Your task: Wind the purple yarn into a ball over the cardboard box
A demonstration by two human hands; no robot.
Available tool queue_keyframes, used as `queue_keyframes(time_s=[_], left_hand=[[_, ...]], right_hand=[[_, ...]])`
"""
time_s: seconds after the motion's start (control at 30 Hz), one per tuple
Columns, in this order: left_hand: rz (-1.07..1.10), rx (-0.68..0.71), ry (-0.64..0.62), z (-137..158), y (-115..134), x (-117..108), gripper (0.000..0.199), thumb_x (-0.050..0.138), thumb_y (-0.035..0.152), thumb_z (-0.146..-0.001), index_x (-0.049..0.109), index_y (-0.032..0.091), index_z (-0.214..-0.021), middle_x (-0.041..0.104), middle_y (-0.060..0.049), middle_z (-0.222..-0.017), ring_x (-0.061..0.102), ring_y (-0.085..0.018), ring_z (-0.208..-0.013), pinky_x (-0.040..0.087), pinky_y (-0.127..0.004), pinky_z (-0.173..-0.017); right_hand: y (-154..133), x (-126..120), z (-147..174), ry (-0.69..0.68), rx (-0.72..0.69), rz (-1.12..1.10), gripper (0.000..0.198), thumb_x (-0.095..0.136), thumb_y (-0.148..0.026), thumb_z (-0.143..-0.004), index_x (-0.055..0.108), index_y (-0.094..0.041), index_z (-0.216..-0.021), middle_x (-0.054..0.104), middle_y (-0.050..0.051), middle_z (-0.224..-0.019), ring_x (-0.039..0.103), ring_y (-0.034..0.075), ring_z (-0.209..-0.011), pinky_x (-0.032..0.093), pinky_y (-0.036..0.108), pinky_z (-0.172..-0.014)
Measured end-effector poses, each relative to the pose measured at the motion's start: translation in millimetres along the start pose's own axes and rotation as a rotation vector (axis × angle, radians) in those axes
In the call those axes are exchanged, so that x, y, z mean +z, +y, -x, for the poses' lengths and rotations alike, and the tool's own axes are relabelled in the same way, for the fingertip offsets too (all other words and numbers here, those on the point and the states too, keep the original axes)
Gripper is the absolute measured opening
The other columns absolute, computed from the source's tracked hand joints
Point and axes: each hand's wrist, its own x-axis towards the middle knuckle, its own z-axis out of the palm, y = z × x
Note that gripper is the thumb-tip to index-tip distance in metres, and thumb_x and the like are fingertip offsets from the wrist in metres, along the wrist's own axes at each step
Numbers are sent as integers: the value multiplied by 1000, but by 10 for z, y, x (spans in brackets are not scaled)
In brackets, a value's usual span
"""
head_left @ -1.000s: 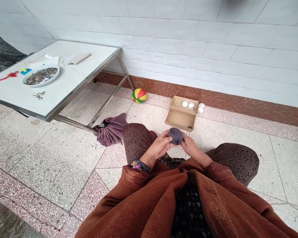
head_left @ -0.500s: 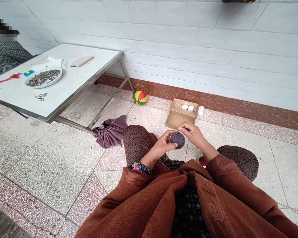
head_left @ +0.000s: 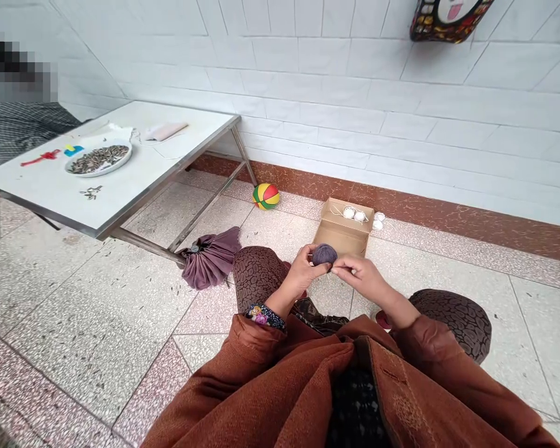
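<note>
We are seeing, left to right: tabletop carrying plate of seeds; folded purple umbrella lying on floor; left hand gripping grey yarn ball above knees, fingers curling around it; right hand pinching at ball's side, fingers closed; cardboard box sitting just beyond

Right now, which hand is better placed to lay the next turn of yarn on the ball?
Probably the right hand. The left hand is wrapped around the purple yarn ball, holding it steady, while the right hand's fingertips are pinched just beside the ball, seemingly on the strand, too thin to see clearly.
</note>
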Motion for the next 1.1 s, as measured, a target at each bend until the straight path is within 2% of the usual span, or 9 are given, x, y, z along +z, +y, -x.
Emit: queue_keyframes(time_s=[0.1, 0.33, 0.43, 0.57, 0.67, 0.77, 0.87, 0.97, 1.1], left_hand=[[-83, 7, -118, -7, 48, 42, 48, 83, 26, -65, 64, 16, -108, 64, -6, -105, 57, -19, -95, 45, -33, -88], [308, -153, -447, -19, 161, 146, 53, 87, 28, -63, 62, 16, -109, 63, -7, -101, 59, -17, -87, 49, -28, -72], [427, -158, -410, -96, 195, 190, 60, 88, 29, -64, 59, 18, -115, 62, -7, -108, 61, -15, -85, 50, -27, -70], [458, -88, -195, -304, 164, 180, 64, 88, 29, -61, 55, 19, -114, 62, -7, -112, 62, -17, -89, 51, -29, -73], [365, -42, -26, -462, 113, 124, 65, 88, 27, -58, 55, 18, -113, 63, -6, -107, 61, -17, -89, 50, -29, -73], [258, -9, 50, -565, 75, 111, 60, 85, 25, -57, 58, 16, -110, 65, -4, -99, 60, -17, -89, 48, -29, -77], [184, 10, 15, -601, 58, 173, 56, 84, 23, -56, 59, 17, -106, 64, -2, -95, 59, -16, -88, 45, -29, -79], [140, -19, -129, -582, 57, 248, 54, 82, 23, -58, 59, 16, -107, 63, -2, -94, 56, -15, -85, 43, -27, -74], [232, -85, -322, -561, 77, 290, 54, 83, 24, -60, 58, 16, -107, 62, -3, -95, 57, -15, -84, 42, -26, -70]], right_hand=[[100, -145, -220, 59, -6, 0, 31, 65, -49, -95, 68, -23, -80, 66, 3, -76, 61, 18, -72, 49, 31, -70], [712, -4, -346, 304, 160, -135, 32, 63, -53, -90, 60, -23, -79, 60, -1, -66, 54, 16, -60, 47, 29, -60], [852, 177, -245, 328, 149, -90, 26, 57, -47, -90, 62, -22, -83, 68, 4, -77, 63, 21, -71, 53, 33, -67], [784, 333, -83, 214, 108, 10, 23, 52, -41, -94, 65, -23, -88, 73, 7, -84, 69, 25, -79, 54, 36, -71], [599, 262, -51, 28, -1, 4, 27, 47, -38, -101, 68, -23, -92, 75, 7, -89, 71, 23, -83, 54, 34, -77], [432, 26, -171, -40, -61, -56, 28, 49, -39, -104, 70, -22, -97, 76, 6, -92, 70, 20, -83, 53, 32, -78], [408, -278, -418, -81, -53, -90, 26, 61, -45, -98, 73, -22, -93, 73, 4, -85, 65, 18, -74, 50, 30, -70], [551, -522, -687, -14, -41, -97, 28, 66, -48, -94, 72, -22, -87, 70, 3, -80, 61, 17, -72, 47, 30, -69], [867, -592, -882, 39, 21, -162, 33, 68, -53, -89, 69, -21, -82, 66, 2, -78, 57, 18, -73, 45, 31, -70]])
